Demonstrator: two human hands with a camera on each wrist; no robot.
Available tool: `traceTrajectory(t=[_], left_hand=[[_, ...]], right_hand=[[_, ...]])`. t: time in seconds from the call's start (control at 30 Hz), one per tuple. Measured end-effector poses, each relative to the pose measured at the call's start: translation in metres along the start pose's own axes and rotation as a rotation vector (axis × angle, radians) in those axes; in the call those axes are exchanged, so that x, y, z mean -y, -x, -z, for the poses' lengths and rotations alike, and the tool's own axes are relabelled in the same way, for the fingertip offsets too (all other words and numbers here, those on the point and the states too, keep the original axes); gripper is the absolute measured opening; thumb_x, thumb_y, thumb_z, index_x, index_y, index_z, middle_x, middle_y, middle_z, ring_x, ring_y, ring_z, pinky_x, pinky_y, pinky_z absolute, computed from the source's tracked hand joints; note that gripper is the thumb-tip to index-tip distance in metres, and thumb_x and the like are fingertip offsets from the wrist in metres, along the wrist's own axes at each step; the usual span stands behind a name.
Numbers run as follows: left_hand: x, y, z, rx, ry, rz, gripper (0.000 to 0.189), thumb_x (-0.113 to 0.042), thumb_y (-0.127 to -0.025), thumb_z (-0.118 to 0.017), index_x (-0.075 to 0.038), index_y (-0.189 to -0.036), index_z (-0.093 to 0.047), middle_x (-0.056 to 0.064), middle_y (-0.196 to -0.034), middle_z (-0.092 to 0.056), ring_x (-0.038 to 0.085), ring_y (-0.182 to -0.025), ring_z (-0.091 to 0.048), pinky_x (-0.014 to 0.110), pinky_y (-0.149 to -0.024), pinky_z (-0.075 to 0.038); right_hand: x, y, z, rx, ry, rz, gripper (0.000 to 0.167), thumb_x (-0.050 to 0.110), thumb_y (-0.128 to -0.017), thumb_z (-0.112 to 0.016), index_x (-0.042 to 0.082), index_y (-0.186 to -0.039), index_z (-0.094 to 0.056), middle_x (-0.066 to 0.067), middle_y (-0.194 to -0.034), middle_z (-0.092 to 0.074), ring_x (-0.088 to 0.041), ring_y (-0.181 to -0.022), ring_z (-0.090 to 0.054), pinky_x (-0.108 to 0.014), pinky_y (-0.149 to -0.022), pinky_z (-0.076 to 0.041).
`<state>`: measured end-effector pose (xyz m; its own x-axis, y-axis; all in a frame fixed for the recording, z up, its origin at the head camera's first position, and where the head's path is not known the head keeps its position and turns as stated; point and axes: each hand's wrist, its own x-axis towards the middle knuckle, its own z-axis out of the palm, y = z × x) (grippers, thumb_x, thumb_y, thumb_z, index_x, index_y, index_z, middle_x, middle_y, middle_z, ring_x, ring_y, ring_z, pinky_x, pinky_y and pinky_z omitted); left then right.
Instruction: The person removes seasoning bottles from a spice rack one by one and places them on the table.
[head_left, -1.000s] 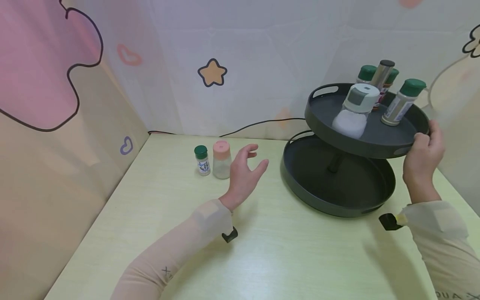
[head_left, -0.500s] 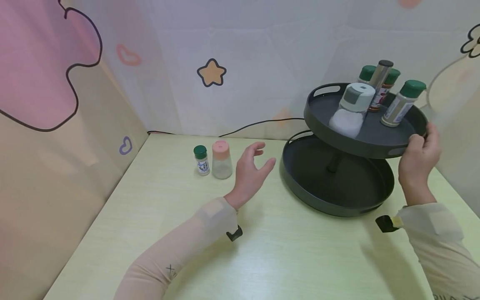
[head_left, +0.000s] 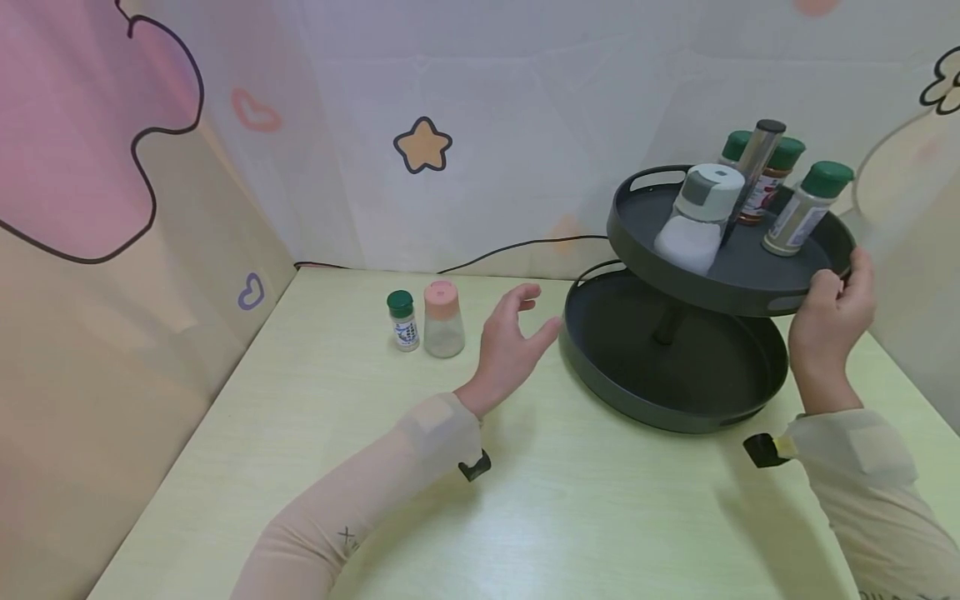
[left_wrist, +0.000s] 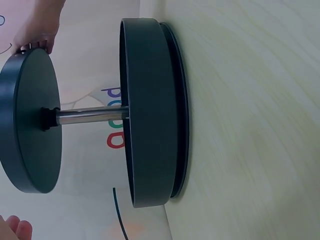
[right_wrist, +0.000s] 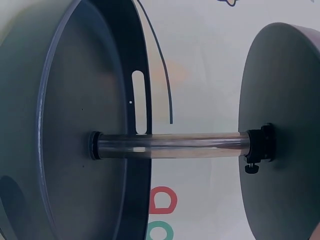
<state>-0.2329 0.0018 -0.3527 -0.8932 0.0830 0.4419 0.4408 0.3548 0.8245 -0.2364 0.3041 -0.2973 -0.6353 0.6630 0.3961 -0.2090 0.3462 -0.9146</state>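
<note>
A dark two-tier turntable rack stands at the right, its upper tray (head_left: 720,287) held above its lower tray (head_left: 675,417) by a metal post (right_wrist: 175,145). My right hand (head_left: 831,333) grips the upper tray's rim at the right, fingers over the edge near a handle slot. On that tray stand a white-capped jar of white powder (head_left: 690,242), a slim tube with a dark cap (head_left: 757,167) and several green-capped spice bottles (head_left: 798,221). My left hand (head_left: 506,350) hovers at the lower tray's left side, thumb and fingers spread, holding nothing.
At the back left of the pale table (head_left: 375,467) stand a small green-capped spice bottle (head_left: 405,329) and a pink-capped shaker (head_left: 444,333). A black cable (head_left: 525,244) runs along the patterned back curtain (head_left: 525,125). Another curtain closes the left side.
The upper tray has turned slightly, the white-capped jar shifting left and uncovering more of the slim tube. My right hand has moved a little left with the rim; my left hand has drifted right towards the rack.
</note>
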Motion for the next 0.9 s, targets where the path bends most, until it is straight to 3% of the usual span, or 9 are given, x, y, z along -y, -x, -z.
traceTrajectory(t=[0.43,0.6,0.8,0.9], left_hand=[[-0.007,-0.004,-0.010,0.045,0.042,0.008,0.047,-0.028,-0.083,-0.060,-0.011,-0.124,-0.045,0.002,-0.124,-0.051,0.014,-0.112,-0.047,0.033,-0.094,-0.039],[-0.010,-0.005,-0.012,0.043,0.041,-0.003,0.046,-0.028,-0.082,-0.060,-0.010,-0.122,-0.046,0.003,-0.123,-0.051,0.014,-0.112,-0.047,0.032,-0.095,-0.038],[-0.014,-0.006,-0.015,0.054,0.038,-0.009,0.048,-0.029,-0.082,-0.060,-0.011,-0.124,-0.045,0.002,-0.124,-0.050,0.014,-0.112,-0.047,0.033,-0.095,-0.038],[-0.016,-0.007,-0.016,0.055,0.027,-0.013,0.049,-0.030,-0.082,-0.060,-0.010,-0.125,-0.044,0.002,-0.124,-0.050,0.014,-0.112,-0.047,0.031,-0.095,-0.038]], right_hand=[[-0.003,0.002,-0.005,-0.027,-0.041,0.051,0.042,0.012,-0.086,-0.029,0.016,-0.124,-0.047,0.004,-0.117,-0.051,-0.005,-0.102,-0.046,-0.013,-0.086,-0.034],[-0.004,0.002,-0.006,-0.019,-0.040,0.058,0.043,0.012,-0.087,-0.029,0.016,-0.126,-0.046,0.003,-0.121,-0.050,-0.005,-0.105,-0.045,-0.013,-0.087,-0.034],[-0.004,0.003,-0.007,-0.026,-0.045,0.074,0.039,0.011,-0.086,-0.028,0.014,-0.119,-0.050,0.009,-0.103,-0.049,-0.004,-0.094,-0.044,-0.014,-0.077,-0.032],[-0.004,0.003,-0.007,-0.023,-0.040,0.073,0.039,0.011,-0.087,-0.028,0.014,-0.119,-0.050,0.011,-0.101,-0.048,-0.003,-0.093,-0.043,-0.014,-0.076,-0.031]])
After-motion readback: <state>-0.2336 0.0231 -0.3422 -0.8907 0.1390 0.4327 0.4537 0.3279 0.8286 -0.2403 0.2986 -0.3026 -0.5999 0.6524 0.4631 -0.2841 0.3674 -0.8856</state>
